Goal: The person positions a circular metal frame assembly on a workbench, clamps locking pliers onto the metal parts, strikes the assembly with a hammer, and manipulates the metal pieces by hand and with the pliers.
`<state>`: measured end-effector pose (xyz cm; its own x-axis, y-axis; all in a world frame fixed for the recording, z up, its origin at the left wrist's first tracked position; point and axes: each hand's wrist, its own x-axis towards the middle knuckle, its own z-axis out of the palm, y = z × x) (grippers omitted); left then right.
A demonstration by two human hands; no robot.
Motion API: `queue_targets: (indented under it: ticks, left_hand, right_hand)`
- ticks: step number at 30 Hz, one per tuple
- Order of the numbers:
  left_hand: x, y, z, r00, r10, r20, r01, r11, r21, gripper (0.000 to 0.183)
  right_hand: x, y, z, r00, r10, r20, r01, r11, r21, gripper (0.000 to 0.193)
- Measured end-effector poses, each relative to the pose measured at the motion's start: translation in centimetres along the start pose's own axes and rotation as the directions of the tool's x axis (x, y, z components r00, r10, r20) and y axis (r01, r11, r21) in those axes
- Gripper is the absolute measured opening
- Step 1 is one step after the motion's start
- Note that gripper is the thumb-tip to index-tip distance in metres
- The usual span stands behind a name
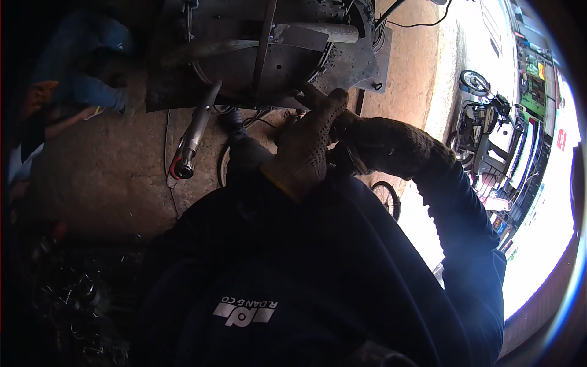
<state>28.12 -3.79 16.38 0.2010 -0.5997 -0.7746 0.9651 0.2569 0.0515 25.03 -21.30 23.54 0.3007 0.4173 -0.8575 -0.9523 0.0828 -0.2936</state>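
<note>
My left hand (pixel 304 142), in a dotted work glove with a yellow cuff, is in front of the workbench's near edge. The fingers that show look stretched and apart. Close against it on the right, my right hand (pixel 365 142) wears a dark, dirty glove. Its fingers look curled round something dark between the hands, too shadowed to make out. Just beyond is the dark metal workbench (pixel 229 66), with a flat metal bar (pixel 264 49) across it. To the left, a silver tubular tool (pixel 197 128) with a red part at its lower end leans by the bench edge.
A hammer-like tool with a pale round handle (pixel 339 32) lies on the bench. A person in blue trousers (pixel 92 88) is at the left. Cables (pixel 168 147) run over the brown floor. A wheel (pixel 385 200) shows under my right forearm; a motorbike (pixel 480 125) stands farther right.
</note>
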Motion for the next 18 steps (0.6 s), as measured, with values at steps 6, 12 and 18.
queue_targets:
  ticks: [6,12,18]
  left_hand:
    - [-0.5,0.5,-0.3,0.992,-0.086,0.088,0.086,0.996,0.001,0.036]
    - [-1.0,0.9,0.1,0.991,-0.105,0.083,0.110,0.992,-0.054,0.037]
    - [-0.9,1.4,1.3,0.990,-0.130,0.054,0.136,0.982,-0.130,0.038]
  right_hand:
    - [-0.2,-0.9,0.8,0.999,0.040,-0.027,-0.041,0.999,-0.015,0.034]
    - [-0.5,-1.4,1.3,0.997,0.058,-0.040,-0.059,0.998,-0.015,0.036]
    - [-0.6,-2.3,1.7,0.995,0.091,-0.049,-0.092,0.995,-0.037,0.038]
